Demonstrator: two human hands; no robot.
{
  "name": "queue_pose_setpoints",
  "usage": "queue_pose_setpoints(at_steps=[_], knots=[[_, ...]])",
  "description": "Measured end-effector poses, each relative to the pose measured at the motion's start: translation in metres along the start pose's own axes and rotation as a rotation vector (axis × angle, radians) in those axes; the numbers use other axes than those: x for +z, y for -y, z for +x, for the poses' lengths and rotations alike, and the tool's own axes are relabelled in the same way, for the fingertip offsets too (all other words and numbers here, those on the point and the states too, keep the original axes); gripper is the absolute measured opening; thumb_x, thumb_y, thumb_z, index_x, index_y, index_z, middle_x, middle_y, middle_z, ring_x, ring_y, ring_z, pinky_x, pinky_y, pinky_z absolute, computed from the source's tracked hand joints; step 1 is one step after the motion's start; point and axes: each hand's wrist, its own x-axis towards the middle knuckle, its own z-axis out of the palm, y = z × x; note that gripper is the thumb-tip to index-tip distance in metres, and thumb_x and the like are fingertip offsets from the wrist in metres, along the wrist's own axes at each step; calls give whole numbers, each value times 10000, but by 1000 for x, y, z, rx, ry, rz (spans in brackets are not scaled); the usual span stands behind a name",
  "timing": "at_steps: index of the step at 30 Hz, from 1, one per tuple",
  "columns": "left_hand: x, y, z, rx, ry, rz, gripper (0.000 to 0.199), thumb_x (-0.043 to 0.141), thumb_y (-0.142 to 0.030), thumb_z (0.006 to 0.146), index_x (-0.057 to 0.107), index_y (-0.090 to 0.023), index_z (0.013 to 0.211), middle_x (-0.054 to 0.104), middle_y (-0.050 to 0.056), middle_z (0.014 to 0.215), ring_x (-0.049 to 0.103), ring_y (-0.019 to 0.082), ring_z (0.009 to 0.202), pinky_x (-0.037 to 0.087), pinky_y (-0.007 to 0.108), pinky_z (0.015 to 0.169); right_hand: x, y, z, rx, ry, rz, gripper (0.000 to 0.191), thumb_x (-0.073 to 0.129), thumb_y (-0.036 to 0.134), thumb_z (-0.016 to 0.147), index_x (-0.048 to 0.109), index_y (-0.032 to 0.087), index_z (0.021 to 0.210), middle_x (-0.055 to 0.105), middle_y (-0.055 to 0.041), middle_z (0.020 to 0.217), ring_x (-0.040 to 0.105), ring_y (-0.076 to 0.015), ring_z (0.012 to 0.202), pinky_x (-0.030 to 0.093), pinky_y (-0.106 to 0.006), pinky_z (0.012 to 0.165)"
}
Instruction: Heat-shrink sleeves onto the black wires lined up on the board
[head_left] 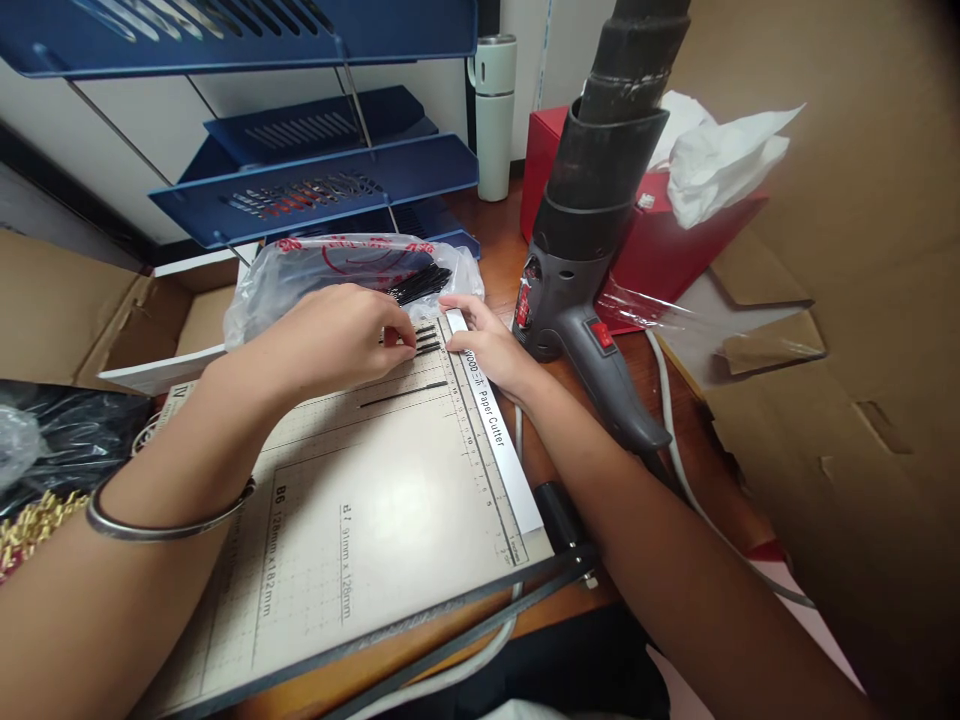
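Observation:
My left hand [352,325] is over the far part of a paper cutter [405,520], thumb and fingertips pinched together at several short thin black strips [427,335]. The hand partly hides those strips. Closer to me, one longer black strip [403,394] lies alone across the board, its right end near the ruler scale. My right hand [491,345] rests at the far end of the cutter's white guard bar [506,465], thumb and fingers apart on either side of it. Behind my left hand, a clear plastic bag [300,270] holds a bundle of black strips [421,285].
A heat gun [577,270] with a red switch stands nozzle-up at right, before a red tissue box [694,245]. Blue tray shelves [315,190] and a pale green bottle [495,120] are behind. Cardboard [840,360] rises on the right; a cable [664,400] runs beside it.

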Motion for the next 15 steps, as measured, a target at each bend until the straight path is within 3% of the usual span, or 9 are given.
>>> queue_pose_setpoints(at_steps=[15], knots=[[4, -1, 1, 17, -3, -4, 337, 537, -322, 915, 831, -230, 1051, 807, 69, 1116, 708, 245, 878, 449, 343, 811, 0, -1, 1, -4, 9, 13, 607, 647, 258, 557, 570, 261, 1159, 592, -70, 1415, 507, -321, 1424, 322, -510, 1308]])
